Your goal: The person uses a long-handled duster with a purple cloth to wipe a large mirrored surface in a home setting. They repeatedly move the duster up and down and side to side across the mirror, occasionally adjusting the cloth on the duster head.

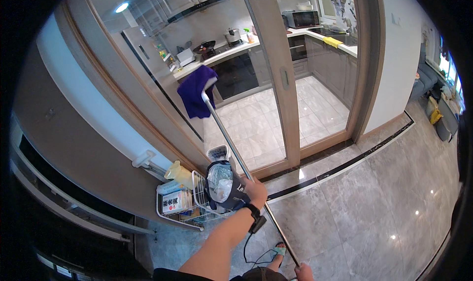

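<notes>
My left hand (255, 190), with a black device strapped at the wrist, grips the middle of a long metal pole (236, 153). Lower down, my right hand (303, 272) closes around the pole's near end at the bottom edge of the view. A purple cloth (196, 92) drapes over the head at the pole's far end, raised in front of the glass of a sliding door. Whether the cloth touches the glass I cannot tell. The door's brown frame (273, 77) stands to the right of the cloth.
Below the pole, a dark bag (236, 192) with plastic inside sits by a white wire rack (179, 217) holding books (176, 201). Behind the glass lies a kitchen with a counter (227, 51). A black-and-white floor strip (319, 178) crosses the grey tiles. A cable (245, 249) hangs by my foot.
</notes>
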### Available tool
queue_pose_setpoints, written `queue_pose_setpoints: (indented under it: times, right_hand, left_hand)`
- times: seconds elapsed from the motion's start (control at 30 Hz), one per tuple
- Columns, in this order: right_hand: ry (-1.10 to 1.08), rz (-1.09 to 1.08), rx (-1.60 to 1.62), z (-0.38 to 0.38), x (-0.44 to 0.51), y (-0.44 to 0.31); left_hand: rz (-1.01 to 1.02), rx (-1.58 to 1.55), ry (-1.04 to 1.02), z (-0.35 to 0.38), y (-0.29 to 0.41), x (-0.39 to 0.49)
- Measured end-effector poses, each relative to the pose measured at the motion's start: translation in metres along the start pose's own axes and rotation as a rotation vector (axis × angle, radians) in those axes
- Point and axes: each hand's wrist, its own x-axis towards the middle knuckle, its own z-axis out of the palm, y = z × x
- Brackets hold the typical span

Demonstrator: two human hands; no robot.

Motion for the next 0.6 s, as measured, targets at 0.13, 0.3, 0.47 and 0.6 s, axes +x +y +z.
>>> queue_pose_setpoints:
  times: [0.13,0.3,0.47,0.6]
  right_hand:
    - [-0.090,0.142,-0.004,0.011,-0.056,0.036]
    - [-0.103,0.330,0.009,0.018,-0.107,0.052]
    - [-0.223,0.415,0.048,0.012,-0.133,0.042]
    - [-0.195,0.489,0.097,0.010,-0.139,0.028]
  left_hand:
    - [-0.074,0.087,-0.105,0.025,-0.039,-0.054]
    - [-0.233,0.169,-0.356,0.051,-0.081,-0.100]
    - [-0.392,0.301,-0.552,0.087,-0.120,-0.124]
    - [-0.379,0.244,-0.651,0.115,-0.156,-0.122]
